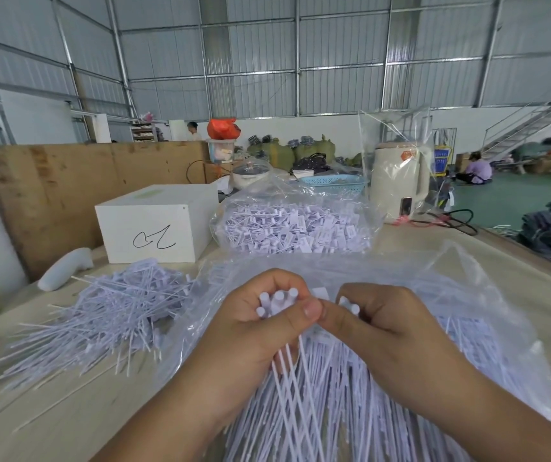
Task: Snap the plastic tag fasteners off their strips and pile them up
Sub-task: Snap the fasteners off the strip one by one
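Left hand (261,325) grips bunch of fasteners (279,303), heads up, stems hanging toward open bag (417,328) for steady snapping. Right hand (377,323) pinches neighbouring head, likely to break it off. Loose pile (107,315) left of bag on table (77,425).

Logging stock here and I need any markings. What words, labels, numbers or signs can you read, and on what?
White box: a black handwritten scribble, no clear letters.
White box, top edge: a small mark, too small to read.
Kettle: an orange sticker, blurred.
Bagged tags: print too small to read.
No text reads clearly.
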The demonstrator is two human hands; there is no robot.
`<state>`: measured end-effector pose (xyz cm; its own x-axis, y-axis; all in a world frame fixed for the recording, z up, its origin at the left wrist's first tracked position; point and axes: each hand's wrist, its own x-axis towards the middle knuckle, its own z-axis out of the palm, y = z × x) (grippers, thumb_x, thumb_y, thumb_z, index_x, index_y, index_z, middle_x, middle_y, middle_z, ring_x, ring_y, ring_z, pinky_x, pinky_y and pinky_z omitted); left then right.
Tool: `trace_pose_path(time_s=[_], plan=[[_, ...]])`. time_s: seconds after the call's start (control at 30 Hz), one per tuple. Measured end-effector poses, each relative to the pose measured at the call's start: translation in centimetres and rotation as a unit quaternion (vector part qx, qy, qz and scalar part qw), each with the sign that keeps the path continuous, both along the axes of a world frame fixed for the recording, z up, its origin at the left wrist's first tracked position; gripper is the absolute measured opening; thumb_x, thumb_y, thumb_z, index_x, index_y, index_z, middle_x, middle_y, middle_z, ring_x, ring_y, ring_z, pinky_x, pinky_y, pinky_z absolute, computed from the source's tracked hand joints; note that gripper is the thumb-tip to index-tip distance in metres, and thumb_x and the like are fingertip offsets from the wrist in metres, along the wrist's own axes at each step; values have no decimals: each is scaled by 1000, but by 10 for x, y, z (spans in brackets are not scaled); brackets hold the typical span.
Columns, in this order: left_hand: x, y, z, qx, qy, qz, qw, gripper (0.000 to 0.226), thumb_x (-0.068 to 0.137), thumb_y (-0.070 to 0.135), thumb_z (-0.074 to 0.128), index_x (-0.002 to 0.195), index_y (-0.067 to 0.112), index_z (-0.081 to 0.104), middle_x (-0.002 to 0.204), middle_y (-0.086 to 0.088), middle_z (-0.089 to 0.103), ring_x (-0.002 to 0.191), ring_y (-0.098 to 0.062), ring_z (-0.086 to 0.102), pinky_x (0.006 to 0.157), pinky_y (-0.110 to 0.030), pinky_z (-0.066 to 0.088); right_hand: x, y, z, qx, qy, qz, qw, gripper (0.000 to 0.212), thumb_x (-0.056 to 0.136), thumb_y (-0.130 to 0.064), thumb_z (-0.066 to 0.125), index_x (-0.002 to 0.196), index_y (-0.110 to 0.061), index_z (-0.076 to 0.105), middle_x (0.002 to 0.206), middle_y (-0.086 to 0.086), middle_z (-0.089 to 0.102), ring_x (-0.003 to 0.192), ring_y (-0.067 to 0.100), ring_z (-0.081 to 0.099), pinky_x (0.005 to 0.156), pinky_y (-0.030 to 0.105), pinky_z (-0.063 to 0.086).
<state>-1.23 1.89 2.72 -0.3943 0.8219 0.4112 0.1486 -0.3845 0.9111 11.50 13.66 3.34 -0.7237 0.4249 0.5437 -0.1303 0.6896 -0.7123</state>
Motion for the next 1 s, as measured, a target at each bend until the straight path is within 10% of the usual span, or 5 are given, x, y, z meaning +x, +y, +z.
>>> trace_pose_path(time_s=[0.73, 0.87, 1.0], plan=[[-3, -1, -1, -36, -30, -67, 997, 19, 72, 35, 73, 82, 20, 67, 50, 9, 47, 45, -5, 44, 49, -22, 34, 2, 3, -4, 1, -23, 47, 999, 62, 83, -61, 55, 78, 1, 54, 50, -8, 33, 44, 5, 27, 43, 20, 23], [-3, -2, 0, -48, 21, -131, 990, 17, 74, 24, 74, 89, 21, 68, 65, 9, 58, 54, -1, 52, 51, -21, 40, 0, 2, -5, -23, -42, 79, 996, 44, 79, -73, 52, 101, -36, 59, 77, 12, 63, 69, 37, 59, 63, 50, 49], [0, -4, 4, -50, 55, -154, 985, 14, 80, 16, 70, 92, 23, 68, 73, 12, 65, 59, 2, 57, 54, -16, 45, -2, 13, -19, -43, -53, 133, 989, 53, 80, -83, 42, 128, -63, 36, 102, -9, 69, 102, 10, 66, 92, 49, 48]])
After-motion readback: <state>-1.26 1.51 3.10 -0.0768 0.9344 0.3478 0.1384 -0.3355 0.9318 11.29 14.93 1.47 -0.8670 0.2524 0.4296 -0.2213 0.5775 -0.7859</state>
